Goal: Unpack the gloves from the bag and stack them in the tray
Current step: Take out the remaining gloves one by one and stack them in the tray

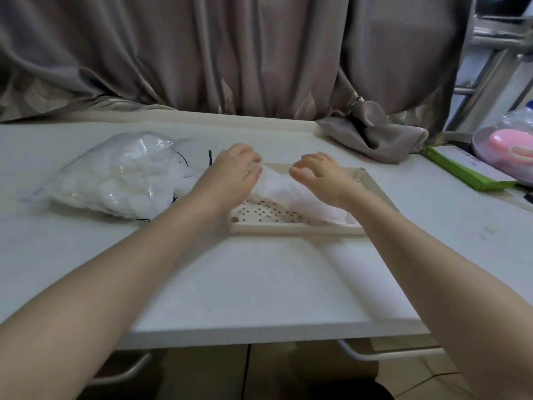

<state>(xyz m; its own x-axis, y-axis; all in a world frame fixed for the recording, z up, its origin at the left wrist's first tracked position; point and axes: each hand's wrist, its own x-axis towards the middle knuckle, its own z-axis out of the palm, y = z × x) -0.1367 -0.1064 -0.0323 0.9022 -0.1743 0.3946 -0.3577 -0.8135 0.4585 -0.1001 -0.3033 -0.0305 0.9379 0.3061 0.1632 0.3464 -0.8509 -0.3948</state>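
Evidently to flatten it for stacking, both hands, left (235, 171) and right (318, 176), sit close together with loosely curled fingers over the white glove (284, 194) in the tray (291, 228), bag (115, 180) just left.

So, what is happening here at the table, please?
A person is moving white gloves from a clear bag into a perforated tray. Both hands are over the tray: the left hand and the right hand rest with curled fingers on the gloves, arranging them. The bag lies left of the tray and looks mostly full, so much of the unpacking is not yet done.
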